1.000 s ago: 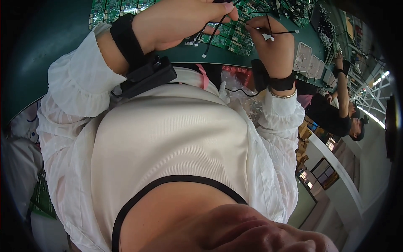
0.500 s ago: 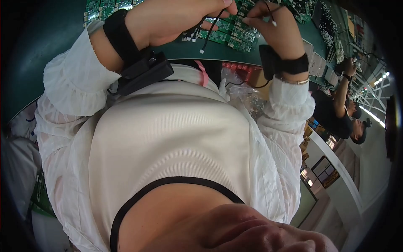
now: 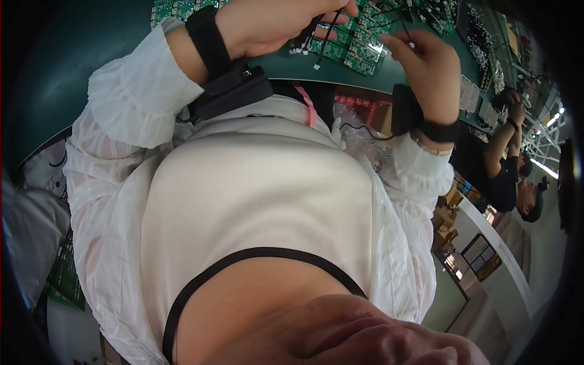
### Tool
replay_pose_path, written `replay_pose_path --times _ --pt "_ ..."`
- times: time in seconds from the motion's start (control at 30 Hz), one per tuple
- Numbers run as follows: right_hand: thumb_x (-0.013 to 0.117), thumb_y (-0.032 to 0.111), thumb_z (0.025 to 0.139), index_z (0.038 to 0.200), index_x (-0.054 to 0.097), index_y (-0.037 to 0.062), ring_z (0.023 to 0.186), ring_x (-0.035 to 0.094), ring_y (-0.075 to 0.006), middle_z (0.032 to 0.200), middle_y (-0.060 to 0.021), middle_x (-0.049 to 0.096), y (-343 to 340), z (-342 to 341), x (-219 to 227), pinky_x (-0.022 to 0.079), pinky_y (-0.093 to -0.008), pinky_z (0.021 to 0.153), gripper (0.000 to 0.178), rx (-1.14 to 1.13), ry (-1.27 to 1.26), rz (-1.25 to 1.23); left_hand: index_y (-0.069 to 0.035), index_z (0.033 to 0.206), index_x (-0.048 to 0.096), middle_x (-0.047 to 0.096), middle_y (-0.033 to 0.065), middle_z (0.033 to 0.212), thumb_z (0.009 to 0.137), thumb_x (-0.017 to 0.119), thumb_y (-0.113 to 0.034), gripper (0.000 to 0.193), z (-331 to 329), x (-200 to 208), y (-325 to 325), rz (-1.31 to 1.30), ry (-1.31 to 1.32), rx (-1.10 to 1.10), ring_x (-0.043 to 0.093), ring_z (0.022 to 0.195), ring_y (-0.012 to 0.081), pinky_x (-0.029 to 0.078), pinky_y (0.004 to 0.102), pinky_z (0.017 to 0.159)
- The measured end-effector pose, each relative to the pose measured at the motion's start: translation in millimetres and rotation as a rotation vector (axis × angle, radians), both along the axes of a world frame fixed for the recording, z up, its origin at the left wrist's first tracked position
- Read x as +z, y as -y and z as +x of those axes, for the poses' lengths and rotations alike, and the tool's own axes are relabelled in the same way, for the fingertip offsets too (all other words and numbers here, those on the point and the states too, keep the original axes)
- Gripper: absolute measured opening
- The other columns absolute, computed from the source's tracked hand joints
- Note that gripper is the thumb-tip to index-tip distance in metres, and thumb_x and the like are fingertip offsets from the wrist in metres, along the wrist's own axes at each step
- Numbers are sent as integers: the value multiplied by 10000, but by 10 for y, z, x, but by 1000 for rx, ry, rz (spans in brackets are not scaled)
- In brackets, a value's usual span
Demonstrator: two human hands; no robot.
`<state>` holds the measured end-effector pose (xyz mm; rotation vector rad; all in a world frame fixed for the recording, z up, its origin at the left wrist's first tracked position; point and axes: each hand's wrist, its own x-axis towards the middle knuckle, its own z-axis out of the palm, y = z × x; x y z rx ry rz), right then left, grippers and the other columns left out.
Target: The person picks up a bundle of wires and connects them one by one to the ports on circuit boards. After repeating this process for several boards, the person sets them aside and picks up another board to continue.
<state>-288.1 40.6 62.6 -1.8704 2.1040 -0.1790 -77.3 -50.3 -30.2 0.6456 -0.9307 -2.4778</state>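
At the top of the head view, my left hand (image 3: 286,24) is closed around a bunch of thin black cables (image 3: 328,39) with small white connectors at their ends. Several of these cables dangle over the green circuit boards (image 3: 365,52) on the bench. To the right, my right hand (image 3: 429,67) is curled with thumb and fingers together. A thin black cable with a white tip (image 3: 412,45) shows at its fingers. The exact pinch point is partly hidden. A black band with a box sits on each wrist.
The dark green bench (image 3: 128,76) carries rows of circuit boards and, at right, heaps of small parts (image 3: 480,45). Below the bench edge are red wrap (image 3: 359,103) and clear plastic (image 3: 350,125). Another person in dark clothes (image 3: 499,158) stands at far right.
My right hand has moved right and slightly down, away from my left hand, with the cable at its fingers. The whole view has shifted somewhat. My left hand keeps its cables.
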Motion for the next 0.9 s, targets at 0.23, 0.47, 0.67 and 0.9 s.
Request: replay_pose_path --times 0.23,0.47,0.67,0.9 --pt "804 112 884 1028 714 -49 776 638 -63 874 -43 737 -109 610 -173 497 -209 706 234 -98 624 209 -22 1124 613 609 34 1040 1100 486 -180 204 -3 48 -18 15 -98 92 565 920 131 484 271 832" --pt "746 75 920 1062 707 -34 743 653 -77 863 -36 746 -120 438 -319 505 -217 676 183 -65 628 89 2 1123 604 582 17 990 1100 485 -166 208 5 77 7 -47 -66 142 551 882 116 484 248 803" --pt "710 54 931 1025 702 -25 684 684 -138 856 -74 758 -173 301 -234 520 -247 639 123 213 61 -151 23 1145 607 605 23 1028 1100 482 -144 213 -2 94 -41 -157 -127 181 569 900 95 497 239 831" --pt "720 44 916 910 710 -16 714 706 -184 847 -113 744 -333 78 -137 531 -254 671 61 -5 -1 -206 46 1152 617 636 56 1113 1101 476 -141 239 41 210 -46 -357 -45 159 584 947 94 510 255 876"
